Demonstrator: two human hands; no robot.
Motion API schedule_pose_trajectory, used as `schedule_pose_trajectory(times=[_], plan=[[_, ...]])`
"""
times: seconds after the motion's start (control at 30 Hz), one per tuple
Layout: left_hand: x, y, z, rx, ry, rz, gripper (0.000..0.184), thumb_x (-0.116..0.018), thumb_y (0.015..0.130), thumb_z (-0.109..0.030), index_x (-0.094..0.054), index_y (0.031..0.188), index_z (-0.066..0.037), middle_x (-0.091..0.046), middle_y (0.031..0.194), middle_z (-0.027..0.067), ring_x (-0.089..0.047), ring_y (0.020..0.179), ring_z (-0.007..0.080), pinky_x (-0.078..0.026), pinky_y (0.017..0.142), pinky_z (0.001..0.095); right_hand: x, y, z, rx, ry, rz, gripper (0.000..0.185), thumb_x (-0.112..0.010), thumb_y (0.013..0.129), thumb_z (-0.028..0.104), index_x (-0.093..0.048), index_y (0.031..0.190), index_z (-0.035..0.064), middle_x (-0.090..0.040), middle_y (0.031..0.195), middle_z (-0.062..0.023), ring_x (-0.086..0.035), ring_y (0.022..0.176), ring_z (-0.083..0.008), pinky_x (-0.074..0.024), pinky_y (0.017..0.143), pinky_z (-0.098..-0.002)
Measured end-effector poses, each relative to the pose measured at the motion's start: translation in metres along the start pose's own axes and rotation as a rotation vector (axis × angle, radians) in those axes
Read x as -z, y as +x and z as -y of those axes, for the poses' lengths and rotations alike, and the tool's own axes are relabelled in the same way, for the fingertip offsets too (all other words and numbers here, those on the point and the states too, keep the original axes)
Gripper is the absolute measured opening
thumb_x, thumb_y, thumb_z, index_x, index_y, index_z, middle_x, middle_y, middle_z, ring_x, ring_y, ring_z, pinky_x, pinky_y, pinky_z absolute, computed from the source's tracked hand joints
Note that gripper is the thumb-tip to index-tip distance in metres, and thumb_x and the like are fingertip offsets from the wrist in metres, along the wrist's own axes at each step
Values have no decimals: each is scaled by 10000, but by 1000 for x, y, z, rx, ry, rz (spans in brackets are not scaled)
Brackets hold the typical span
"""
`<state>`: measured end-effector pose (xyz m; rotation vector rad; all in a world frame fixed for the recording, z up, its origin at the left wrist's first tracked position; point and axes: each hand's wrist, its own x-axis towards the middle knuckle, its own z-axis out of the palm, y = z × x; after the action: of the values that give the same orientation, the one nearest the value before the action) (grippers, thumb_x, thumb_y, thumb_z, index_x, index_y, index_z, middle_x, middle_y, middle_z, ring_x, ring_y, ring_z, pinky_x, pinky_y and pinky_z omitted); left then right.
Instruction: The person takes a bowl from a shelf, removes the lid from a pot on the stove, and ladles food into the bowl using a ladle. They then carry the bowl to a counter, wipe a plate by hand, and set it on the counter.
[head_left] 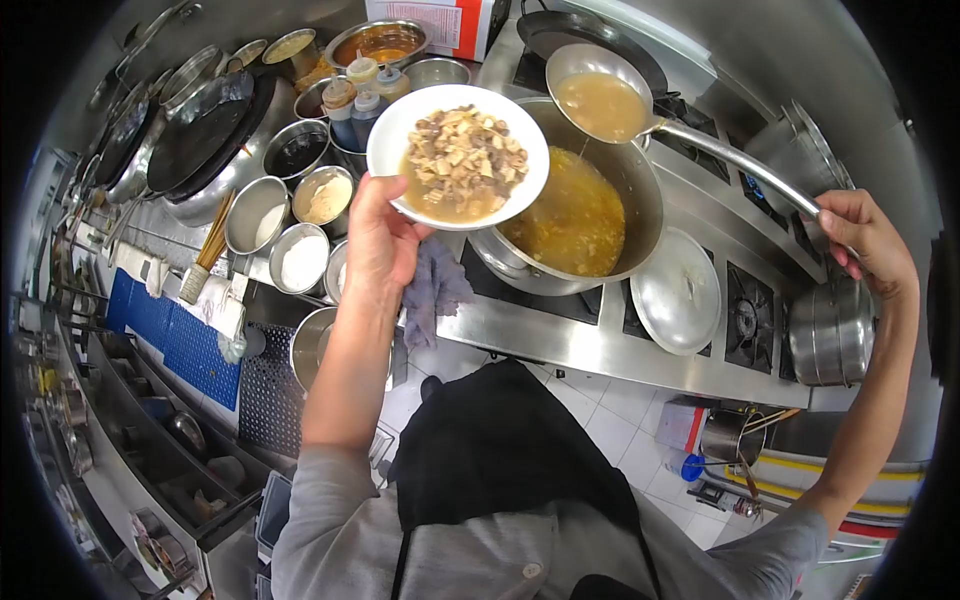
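Ladle [608, 106]: over the far right side of the pot [646, 195], its cup holding cloudy brown broth.
Ladle's axis: long and slanting, from the cup at upper left down to the handle's end at lower right; the cup end points away from the right hand [862, 238], towards the upper left.
Ladle's mouth: turned up, facing the camera.
Right hand: fingers clamped on the far end of the handle, thumb along it, well apart from the cup.
Bowl [384, 146]: white and round, with no long axis; held up left of the ladle, covering part of the pot's left rim in this view. Its mouth faces up to the camera.
Bowl's contents: chopped pale and brown pieces [468, 160] heaped in broth.
Left hand [385, 225]: clamped on the bowl's near left side, thumb over the rim; the fingers are partly hidden beneath.
Pot: upright on the stove [600, 345], with yellow broth [570, 225] inside.
Lid [678, 290]: lying on the stove, just right of the pot.
Cloth [435, 290]: grey-purple, hanging at the stove's edge beyond the left wrist.
Bottles [340, 98]: a cluster, upright with nozzles up, left of the bowl.
Black pan [545, 35]: behind the ladle.
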<state>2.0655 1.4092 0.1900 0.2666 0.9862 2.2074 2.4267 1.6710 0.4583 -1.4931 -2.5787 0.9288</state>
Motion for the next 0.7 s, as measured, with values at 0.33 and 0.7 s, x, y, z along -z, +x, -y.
schedule_pose_trajectory(times=[0.33,0.7], plan=[[-45,1,6,99,49,48,612,-669,843,-326,-478,1302,30,-610,1213,210,-670,1054,323,-585,887,483,-41,-15,35,124,-22,-23,355,-693,938,333,-703,1084,10,-498,646,70,-422,499,-11,-293,400,-187],[-53,8,17,75,-73,50,501,-689,846,-258,-461,1222,-18,-579,1141,178,-673,977,306,-603,814,474,-154,-57,19,437,-654,-972,349,-734,892,245,-714,1236,188,-561,672,-61,-531,551,-189,-459,559,-323]])
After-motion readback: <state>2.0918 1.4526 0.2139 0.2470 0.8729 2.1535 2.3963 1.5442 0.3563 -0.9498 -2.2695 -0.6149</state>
